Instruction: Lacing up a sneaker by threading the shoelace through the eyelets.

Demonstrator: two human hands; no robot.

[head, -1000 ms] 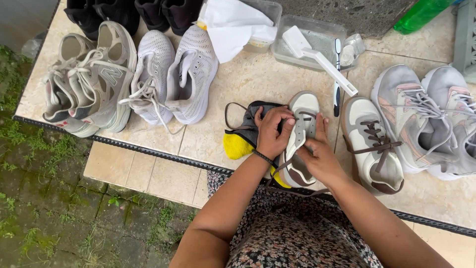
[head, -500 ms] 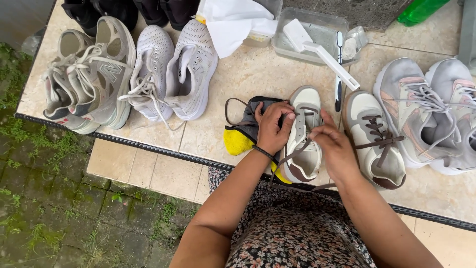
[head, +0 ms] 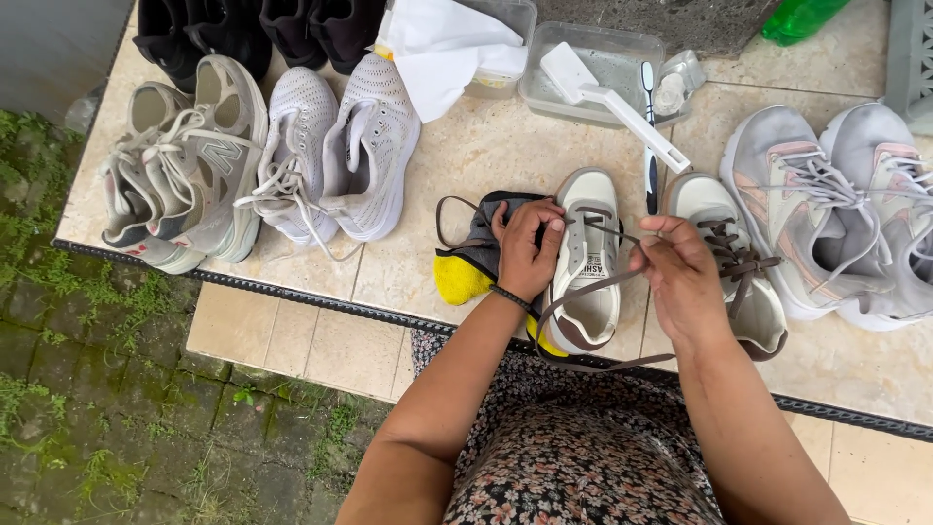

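Observation:
A white sneaker [head: 587, 267] lies on a grey and yellow cloth [head: 465, 272] at the front of the tiled ledge [head: 466, 165]. My left hand [head: 528, 250] grips the sneaker's left side near its top. My right hand [head: 678, 267] pinches a brown shoelace [head: 593, 290] that runs from the sneaker and loops down over the ledge's edge. The matching sneaker [head: 731, 262], laced in brown, sits just right of my right hand.
Two grey-and-pink sneakers [head: 836, 219] stand at the right, two white mesh ones [head: 335, 156] and a grey pair [head: 185, 165] at the left, dark shoes [head: 243, 29] behind. Plastic tubs [head: 603, 68], a white brush [head: 612, 102], a toothbrush [head: 649, 126] and white cloth [head: 442, 49] lie at the back.
My right hand has moved right and up, drawing the brown lace out away from the white sneaker. My left hand keeps its hold on the sneaker.

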